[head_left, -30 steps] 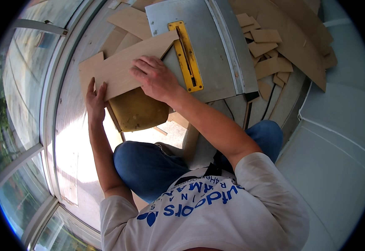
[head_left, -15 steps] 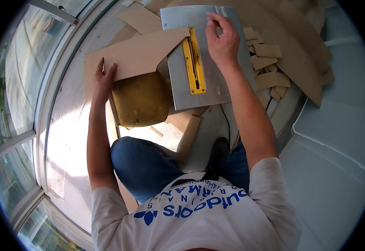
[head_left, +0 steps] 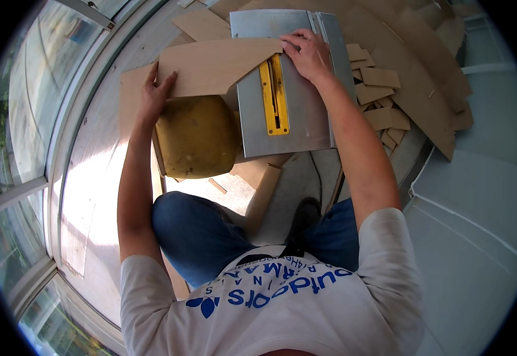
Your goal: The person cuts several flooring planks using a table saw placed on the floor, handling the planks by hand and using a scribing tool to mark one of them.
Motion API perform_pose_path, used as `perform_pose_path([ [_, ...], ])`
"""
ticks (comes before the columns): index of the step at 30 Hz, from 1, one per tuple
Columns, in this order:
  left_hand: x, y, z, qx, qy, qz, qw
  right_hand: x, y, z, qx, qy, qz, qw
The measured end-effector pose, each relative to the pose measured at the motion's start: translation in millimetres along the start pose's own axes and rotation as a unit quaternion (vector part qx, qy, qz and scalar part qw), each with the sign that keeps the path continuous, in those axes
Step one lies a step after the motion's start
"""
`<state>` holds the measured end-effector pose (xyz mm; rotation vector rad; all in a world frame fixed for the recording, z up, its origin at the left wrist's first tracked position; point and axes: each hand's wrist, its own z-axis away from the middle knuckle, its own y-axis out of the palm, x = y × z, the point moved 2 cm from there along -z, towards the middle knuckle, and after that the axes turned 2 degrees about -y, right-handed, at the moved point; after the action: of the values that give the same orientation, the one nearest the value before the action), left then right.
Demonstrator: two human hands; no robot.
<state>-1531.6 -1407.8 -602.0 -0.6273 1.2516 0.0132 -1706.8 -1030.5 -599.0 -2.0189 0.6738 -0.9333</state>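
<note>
A pale wooden board [head_left: 217, 62] with an angled cut edge lies across to the silver saw table [head_left: 300, 104], its pointed end over the top of the yellow slotted insert [head_left: 275, 95]. My left hand [head_left: 157, 94] grips the board's left part, where another brown panel [head_left: 134, 89] lies under it. My right hand [head_left: 309, 56] has its fingers bent round the board's right tip, touching it above the slot. A worn dull-yellow housing [head_left: 196, 136] sits below the board, left of the metal top.
Stacked small wood offcuts [head_left: 377, 77] and large sheets [head_left: 424, 95] lie at right, beside a pale panelled surface [head_left: 472, 196]. Glazed frames [head_left: 15, 148] run along the left. A black cable [head_left: 317, 175] hangs below the saw; my bent knees are near it.
My right hand left the middle of the board, moved up and right, then came down onto its right tip. The board has shifted right and up, with my left hand on it.
</note>
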Motion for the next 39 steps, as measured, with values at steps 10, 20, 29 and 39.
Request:
perform_pose_path([
  [10,1,-7,1,-0.026,0.02,-0.017,0.999,6,-6,2,-0.005,-0.046,-0.004,0.999],
  [20,1,-12,7,-0.022,0.011,-0.057,0.998,7,-8,2,0.003,-0.076,-0.019,0.997],
  [29,0,-14,10,-0.019,0.008,-0.054,0.998,3,-4,2,0.02,-0.083,-0.033,0.996],
  [39,0,-8,11,-0.02,0.007,-0.038,0.999,6,-6,2,0.003,-0.077,-0.047,0.996],
])
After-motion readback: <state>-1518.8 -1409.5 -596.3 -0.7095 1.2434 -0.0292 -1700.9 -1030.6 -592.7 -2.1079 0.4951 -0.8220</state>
